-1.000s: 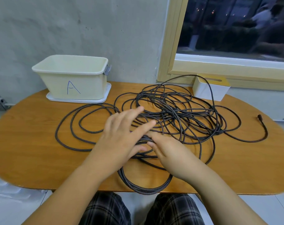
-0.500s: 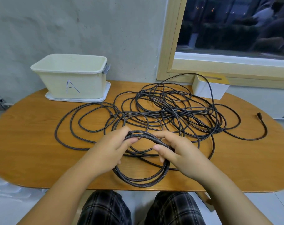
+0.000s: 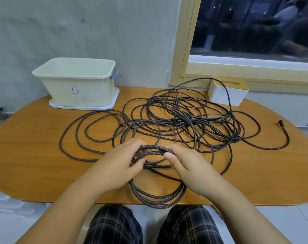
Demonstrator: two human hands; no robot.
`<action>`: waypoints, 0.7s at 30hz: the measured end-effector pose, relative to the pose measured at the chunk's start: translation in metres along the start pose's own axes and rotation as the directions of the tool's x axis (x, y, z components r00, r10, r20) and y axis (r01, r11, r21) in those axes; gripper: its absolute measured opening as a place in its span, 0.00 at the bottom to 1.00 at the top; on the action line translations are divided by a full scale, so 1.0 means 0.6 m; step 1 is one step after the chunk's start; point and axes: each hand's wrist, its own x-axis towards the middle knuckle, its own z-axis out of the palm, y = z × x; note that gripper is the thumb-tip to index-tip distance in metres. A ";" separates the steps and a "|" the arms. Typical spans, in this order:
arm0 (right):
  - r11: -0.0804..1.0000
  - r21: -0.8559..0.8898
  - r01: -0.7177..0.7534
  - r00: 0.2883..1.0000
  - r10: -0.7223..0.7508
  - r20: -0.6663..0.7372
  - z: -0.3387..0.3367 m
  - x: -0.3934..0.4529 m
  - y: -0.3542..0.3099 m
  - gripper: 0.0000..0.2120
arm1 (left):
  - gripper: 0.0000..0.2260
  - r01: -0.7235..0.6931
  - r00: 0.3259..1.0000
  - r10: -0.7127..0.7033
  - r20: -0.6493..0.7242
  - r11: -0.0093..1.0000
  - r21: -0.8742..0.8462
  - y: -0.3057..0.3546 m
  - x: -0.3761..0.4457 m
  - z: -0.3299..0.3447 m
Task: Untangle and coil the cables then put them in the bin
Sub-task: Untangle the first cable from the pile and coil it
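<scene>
head view: the tangle of cables (image 3: 185,120) is too knotted in the middle to tell how many cords there are or which loop belongs to which. the coil (image 3: 158,194) is partly covered by both hands, so its far arc shows only between them, and the fingertips curled under it are hidden. the forearms and the checked trousers (image 3: 149,226) are cut off by the near edge.

the surface is a rounded wooden table (image 3: 26,155) set against a grey wall (image 3: 79,23), with a window (image 3: 255,32) in a pale wooden frame at the far right; the glass shows only dark, blurred shapes. a cream bin (image 3: 75,81) marked with the letter a stands on a white tray (image 3: 82,106) at the far left, and a white box (image 3: 227,92) with a yellow top sits under the window.

the loose cables spread across the middle of the table, wider left to right than near to far, with one plug end (image 3: 280,122) lying far right, pointing away. the coil is a ring lying roughly flat, its near arc overhanging the table's near edge. the left hand (image 3: 119,166) grips the coil's left side, fingers curled around it; the right hand (image 3: 190,169) clasps its right side, thumb on top.
</scene>
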 end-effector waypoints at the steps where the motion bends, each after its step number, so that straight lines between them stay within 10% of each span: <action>1: 1.000 -0.005 0.011 1.000 -0.011 0.014 0.002 0.001 -0.002 0.11 | 0.09 -0.037 0.999 0.037 0.008 0.999 -0.036 0.008 0.000 -0.001; 11: 0.989 0.119 0.092 0.996 -0.093 -0.001 -0.002 -0.008 0.001 0.17 | 0.24 -0.174 0.985 0.174 0.009 0.984 -0.047 0.001 0.011 0.015; 21: 0.985 0.136 0.108 0.988 -0.092 -0.121 -0.011 -0.014 0.005 0.07 | 0.12 -0.171 0.982 0.183 0.043 0.966 -0.196 -0.008 0.001 0.001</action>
